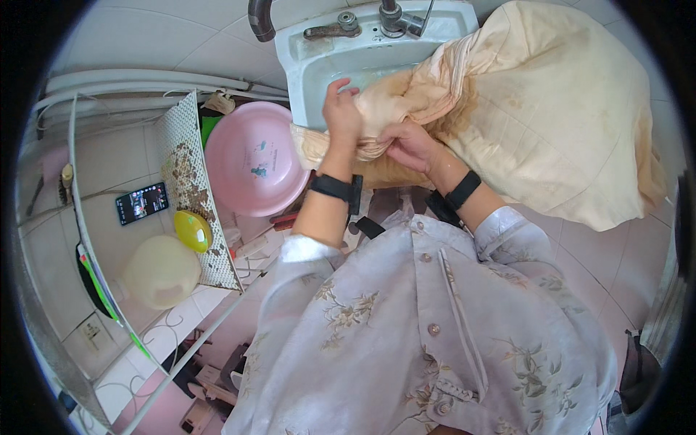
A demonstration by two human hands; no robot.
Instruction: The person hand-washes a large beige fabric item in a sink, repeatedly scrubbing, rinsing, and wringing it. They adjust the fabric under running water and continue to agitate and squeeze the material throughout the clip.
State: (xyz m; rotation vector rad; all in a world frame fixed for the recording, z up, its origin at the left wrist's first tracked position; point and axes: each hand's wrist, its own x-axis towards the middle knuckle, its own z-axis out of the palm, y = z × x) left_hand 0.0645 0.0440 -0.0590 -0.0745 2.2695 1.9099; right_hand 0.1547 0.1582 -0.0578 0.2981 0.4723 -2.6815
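A large cream fabric bundle with brown stains lies over the right side of a white sink basin and hangs past its front. Water shows in the basin. At the front rim, my right hand pinches a gathered edge of the fabric between thumb and fingers. My left hand lies over the fabric's left part, above the basin, with its fingers partly spread; whether it grips the cloth is hidden. Both wrists wear black straps. Behind the basin stands a metal faucet.
Left of the sink is a pink plastic basin. Further left, a rusty perforated shelf panel stands near a yellow bowl, a smartphone and a pale plastic jug. A dark pipe curves down at the sink's back left.
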